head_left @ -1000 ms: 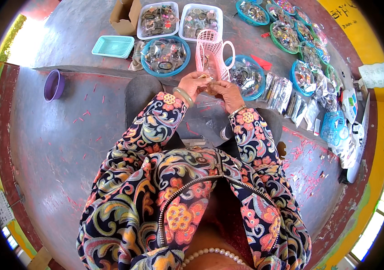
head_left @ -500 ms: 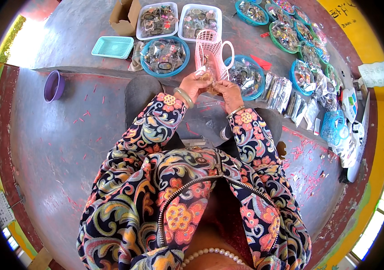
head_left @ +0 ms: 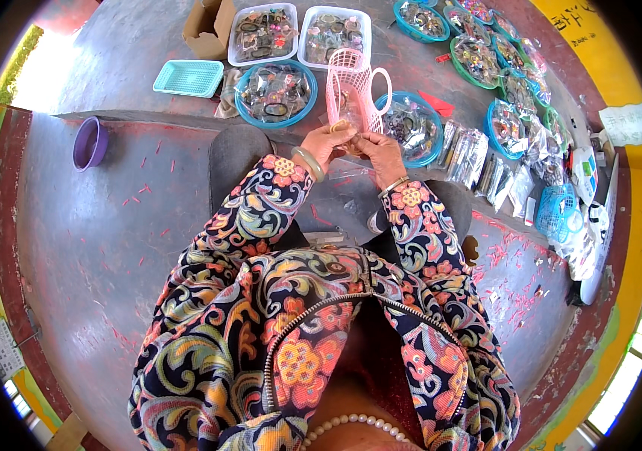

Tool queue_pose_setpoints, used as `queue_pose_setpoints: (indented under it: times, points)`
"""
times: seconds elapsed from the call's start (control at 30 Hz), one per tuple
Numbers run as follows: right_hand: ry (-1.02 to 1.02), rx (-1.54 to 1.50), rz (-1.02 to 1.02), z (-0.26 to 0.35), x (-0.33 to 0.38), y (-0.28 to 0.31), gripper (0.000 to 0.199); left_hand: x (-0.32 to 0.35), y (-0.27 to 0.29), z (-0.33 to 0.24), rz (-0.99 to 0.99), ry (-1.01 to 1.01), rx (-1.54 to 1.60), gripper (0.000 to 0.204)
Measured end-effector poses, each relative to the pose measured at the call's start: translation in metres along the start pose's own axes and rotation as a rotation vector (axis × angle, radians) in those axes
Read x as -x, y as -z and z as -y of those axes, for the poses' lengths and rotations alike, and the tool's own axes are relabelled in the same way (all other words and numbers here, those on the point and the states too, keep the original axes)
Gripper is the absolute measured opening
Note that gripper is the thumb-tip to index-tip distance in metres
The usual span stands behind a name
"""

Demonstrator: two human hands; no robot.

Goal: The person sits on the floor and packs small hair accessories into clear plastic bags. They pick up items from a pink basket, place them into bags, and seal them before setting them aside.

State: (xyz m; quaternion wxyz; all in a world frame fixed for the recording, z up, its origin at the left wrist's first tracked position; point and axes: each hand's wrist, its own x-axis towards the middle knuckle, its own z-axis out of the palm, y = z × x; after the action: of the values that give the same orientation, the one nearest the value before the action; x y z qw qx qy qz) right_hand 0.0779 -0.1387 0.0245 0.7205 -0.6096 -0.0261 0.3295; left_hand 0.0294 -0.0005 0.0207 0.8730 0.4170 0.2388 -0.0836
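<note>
Nearest, left hand (head_left: 326, 144) and right hand (head_left: 378, 149) raised together, fingertips pinching a small pale ring-shaped trinket (head_left: 339, 126) and a clear plastic sleeve (head_left: 351, 171) between them. Just beyond, upright pink plastic mesh basket with handle (head_left: 354, 86); farther, round blue-rimmed tray of packaged trinkets (head_left: 276, 93).

Floor workshop (concrete) — baskets (head_left: 274, 92) of trinkets

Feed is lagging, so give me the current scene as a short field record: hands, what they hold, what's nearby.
left hand: raised, fingers pinching a small ring-like item
right hand: meets the left hand, fingers on the same item
just behind: pink basket, upright
near it: blue round tray of bagged trinkets
far left: purple bowl on floor
</note>
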Motion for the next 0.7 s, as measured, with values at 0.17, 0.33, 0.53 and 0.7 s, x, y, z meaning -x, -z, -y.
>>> queue_pose_setpoints:
  times: [0.17,0.33,0.53,0.7]
  points:
    - [-0.07,0.114,0.024,-0.005,-0.002,0.009,0.016,-0.008,0.01,0.001,0.094,-0.102,0.109,0.017]
    - [0.04,0.242,0.009,-0.011,-0.007,0.008,0.014,-0.003,0.007,0.0,0.089,-0.09,0.201,0.018]
    - [-0.01,0.198,-0.032,-0.012,-0.006,0.008,0.013,-0.005,0.006,-0.004,0.065,-0.066,0.204,0.02]
    - [0.031,0.201,-0.033,-0.012,-0.006,0.008,0.017,-0.009,0.01,-0.001,-0.029,-0.084,0.208,0.021]
